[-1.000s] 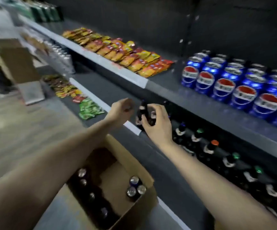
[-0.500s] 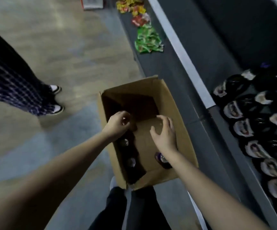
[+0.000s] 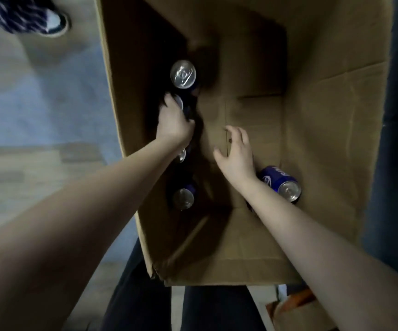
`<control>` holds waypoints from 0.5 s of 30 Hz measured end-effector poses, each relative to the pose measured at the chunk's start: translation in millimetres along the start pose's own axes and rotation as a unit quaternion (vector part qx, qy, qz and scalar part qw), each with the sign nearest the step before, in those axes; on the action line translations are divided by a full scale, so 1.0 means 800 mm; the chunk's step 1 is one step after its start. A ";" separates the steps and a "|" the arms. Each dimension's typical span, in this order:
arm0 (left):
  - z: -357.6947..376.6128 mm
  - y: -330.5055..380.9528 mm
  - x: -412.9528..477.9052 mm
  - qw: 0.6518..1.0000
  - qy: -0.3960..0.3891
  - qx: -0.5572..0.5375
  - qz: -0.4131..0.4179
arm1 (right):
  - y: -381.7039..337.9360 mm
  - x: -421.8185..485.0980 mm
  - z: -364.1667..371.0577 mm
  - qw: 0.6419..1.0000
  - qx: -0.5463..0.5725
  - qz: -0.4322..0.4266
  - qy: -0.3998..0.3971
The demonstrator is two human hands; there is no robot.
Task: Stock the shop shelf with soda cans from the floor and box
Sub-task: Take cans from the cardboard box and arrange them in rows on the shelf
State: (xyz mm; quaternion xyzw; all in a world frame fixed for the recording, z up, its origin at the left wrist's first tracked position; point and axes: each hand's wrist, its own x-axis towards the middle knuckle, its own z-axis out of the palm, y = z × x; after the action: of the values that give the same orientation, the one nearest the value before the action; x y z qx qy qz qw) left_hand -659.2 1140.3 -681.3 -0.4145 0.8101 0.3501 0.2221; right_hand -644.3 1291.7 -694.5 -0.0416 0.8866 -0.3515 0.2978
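Head camera, looking down into an open cardboard box (image 3: 324,139). The left hand (image 3: 174,123) grasps an upright soda can (image 3: 179,103) by the left wall. The right hand (image 3: 236,154) hovers with relaxed, spread fingers, holding nothing, near a tilted blue can (image 3: 280,182).

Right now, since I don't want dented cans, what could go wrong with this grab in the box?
The left hand grips one soda can in a tight row along the left wall of the cardboard box; pulling it could knock the neighbouring can over.
The blue can sits close beside the right wrist; the arm may bump it as the open right hand moves.
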 end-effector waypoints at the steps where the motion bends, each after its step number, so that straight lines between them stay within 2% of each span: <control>1: 0.010 -0.001 0.002 1.000 0.017 0.006 -0.003 | 0.005 0.006 0.004 1.000 -0.002 0.003 -0.009; 6: 0.028 -0.003 0.013 0.996 0.085 -0.012 0.006 | 0.014 0.014 0.000 0.999 -0.002 0.005 -0.032; 9: 0.020 -0.005 0.017 0.997 0.079 0.007 0.016 | 0.009 0.013 -0.009 1.000 0.005 -0.005 -0.014; 15: -0.027 0.014 -0.036 0.984 0.036 0.127 0.116 | -0.038 -0.016 -0.063 0.999 0.016 -0.002 0.035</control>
State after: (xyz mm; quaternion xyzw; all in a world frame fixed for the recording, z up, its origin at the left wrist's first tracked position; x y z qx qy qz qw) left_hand -653.6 1143.5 -644.3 -0.2987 0.8979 0.2528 0.2015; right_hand -666.4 1303.1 -639.5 -0.0259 0.8906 -0.3675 0.2667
